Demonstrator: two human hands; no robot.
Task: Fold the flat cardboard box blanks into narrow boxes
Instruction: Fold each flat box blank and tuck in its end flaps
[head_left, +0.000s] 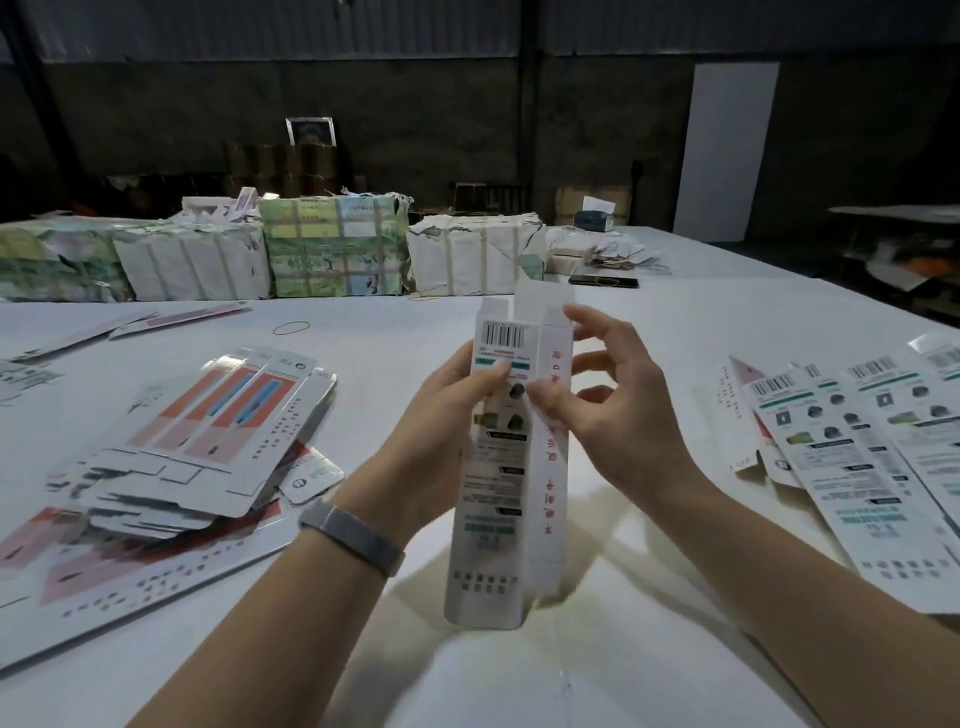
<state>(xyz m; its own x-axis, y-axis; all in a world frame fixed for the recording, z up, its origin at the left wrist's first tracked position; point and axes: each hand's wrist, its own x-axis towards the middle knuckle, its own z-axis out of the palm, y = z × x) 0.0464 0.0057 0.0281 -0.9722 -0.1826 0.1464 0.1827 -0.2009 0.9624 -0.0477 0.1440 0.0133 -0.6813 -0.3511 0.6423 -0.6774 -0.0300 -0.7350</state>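
The box (496, 467) you are folding stands nearly upright between your hands, above the white table (675, 322). Its long axis runs up and away from you, its top flaps open at the far end. Your left hand (447, 421) grips its left side near the top, thumb across the printed face under the barcode. Your right hand (608, 410) sits just right of it, thumb pinching the narrow side panel, other fingers loosely spread. Judging by this, the open top flaps lie closest to your right fingertips. Flat blanks (208, 431) lie stacked to your left; more pieces (852, 441) fan out to your right.
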